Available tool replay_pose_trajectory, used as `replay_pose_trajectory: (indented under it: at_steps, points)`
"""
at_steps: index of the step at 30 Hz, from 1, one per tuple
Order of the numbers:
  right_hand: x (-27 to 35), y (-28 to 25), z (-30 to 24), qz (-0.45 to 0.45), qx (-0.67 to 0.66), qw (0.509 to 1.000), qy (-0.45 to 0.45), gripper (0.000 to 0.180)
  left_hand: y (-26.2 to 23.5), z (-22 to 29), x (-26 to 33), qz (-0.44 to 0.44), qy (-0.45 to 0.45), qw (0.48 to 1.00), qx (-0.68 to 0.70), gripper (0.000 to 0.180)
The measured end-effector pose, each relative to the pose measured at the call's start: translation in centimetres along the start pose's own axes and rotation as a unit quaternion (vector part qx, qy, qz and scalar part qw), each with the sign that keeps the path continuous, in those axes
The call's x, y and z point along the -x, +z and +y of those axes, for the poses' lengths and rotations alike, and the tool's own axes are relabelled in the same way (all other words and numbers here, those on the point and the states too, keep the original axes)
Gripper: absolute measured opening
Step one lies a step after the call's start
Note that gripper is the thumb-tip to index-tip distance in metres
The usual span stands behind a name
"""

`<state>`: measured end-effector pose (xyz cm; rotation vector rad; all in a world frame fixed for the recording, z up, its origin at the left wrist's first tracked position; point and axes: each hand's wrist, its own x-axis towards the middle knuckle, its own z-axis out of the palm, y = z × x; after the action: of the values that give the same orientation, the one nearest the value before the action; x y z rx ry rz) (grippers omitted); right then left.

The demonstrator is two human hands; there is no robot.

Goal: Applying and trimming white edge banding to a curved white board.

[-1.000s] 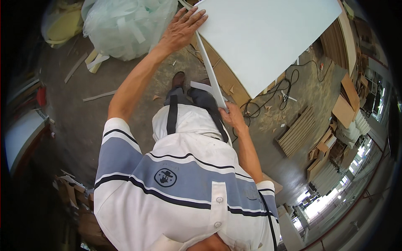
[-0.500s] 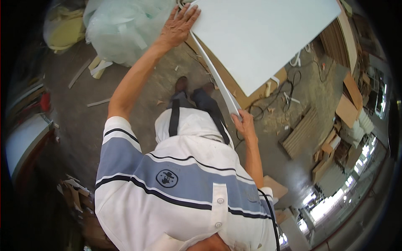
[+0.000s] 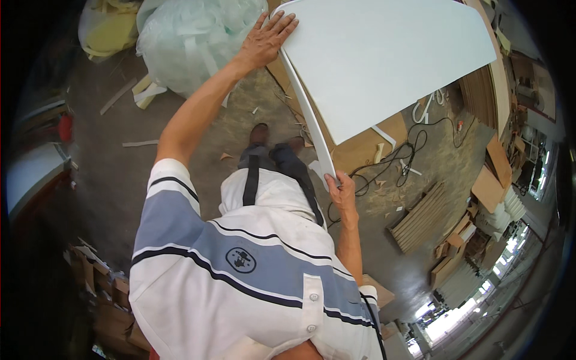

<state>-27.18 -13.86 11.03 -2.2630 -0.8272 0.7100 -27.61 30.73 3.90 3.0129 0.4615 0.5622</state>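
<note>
A large white sheet (image 3: 390, 60) lies on a brown board (image 3: 360, 153) at the upper right. My left hand (image 3: 267, 41) rests on the sheet's left corner, fingers stretched out and flat. Along the sheet's left edge a long white strip (image 3: 309, 114) runs down toward me, apart from the sheet at its near end. My right hand (image 3: 343, 191) pinches this near end between thumb and fingers. Whether the strip is still joined to the sheet under my left hand I cannot tell.
A big clear plastic bag (image 3: 195, 45) of pale scraps stands at the upper left, beside a bag of yellow foam (image 3: 108, 30). Black cable (image 3: 390, 159) loops on the floor. A ribbed brown panel (image 3: 417, 216) lies right; stacked brown boards (image 3: 477, 102) stand beyond.
My right hand has come slightly closer to me and to the left with the strip's end. My left hand stays at the sheet's corner. The whole view has shifted a little.
</note>
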Motion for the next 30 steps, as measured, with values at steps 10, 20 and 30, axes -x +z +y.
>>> replay_pose_trajectory:
  at_steps: [10,20,30]
  points:
    - [-2.2,0.3,-0.9,-0.013,-0.002,1.000,0.017,0.022,-2.4,-1.1,-1.0,0.014,-0.023,0.999,0.046,0.059]
    - [-2.9,-0.2,-2.0,-0.017,0.011,1.000,-0.011,0.021,-1.4,0.9,-0.8,-0.034,-0.002,0.999,0.006,0.058]
    - [-3.2,-0.3,-2.4,-0.023,-0.030,0.999,0.010,0.018,-2.6,4.8,0.9,-0.056,0.022,0.998,0.005,0.072]
